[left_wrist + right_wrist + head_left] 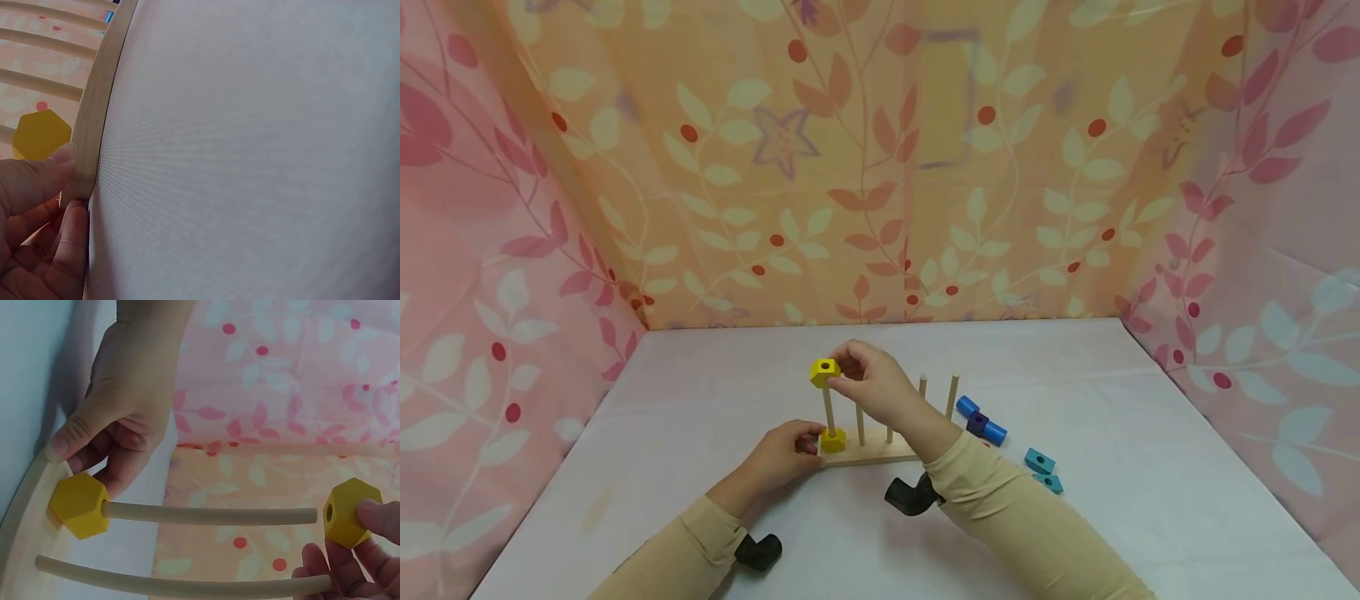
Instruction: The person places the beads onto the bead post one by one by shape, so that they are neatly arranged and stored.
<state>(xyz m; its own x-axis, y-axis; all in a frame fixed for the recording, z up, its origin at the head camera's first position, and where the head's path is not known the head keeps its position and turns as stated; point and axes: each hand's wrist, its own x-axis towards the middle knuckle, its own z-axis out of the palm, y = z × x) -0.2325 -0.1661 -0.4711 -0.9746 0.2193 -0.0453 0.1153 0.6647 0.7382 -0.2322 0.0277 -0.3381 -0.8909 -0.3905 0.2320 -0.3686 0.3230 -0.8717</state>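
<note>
A wooden peg board (872, 452) with several upright pegs stands on the white cloth. My left hand (778, 457) grips its left end, thumb on the board's edge and fingers below in the left wrist view. My right hand (880, 385) pinches a yellow hexagonal block (345, 514) with a hole through it. The block is at the tip of the leftmost peg (212, 514), with a narrow gap between them in the right wrist view. A second yellow hexagonal block (832, 441) sits at the bottom of that peg, against the base.
Right of the board lie blue cylinders (995, 432) with a dark purple block (977, 423) between them. Closer in are two teal blocks (1040, 461). Black elbow-shaped pieces (910, 496) are at both wrists. Floral cloth (880, 167) hangs around the table's back and sides.
</note>
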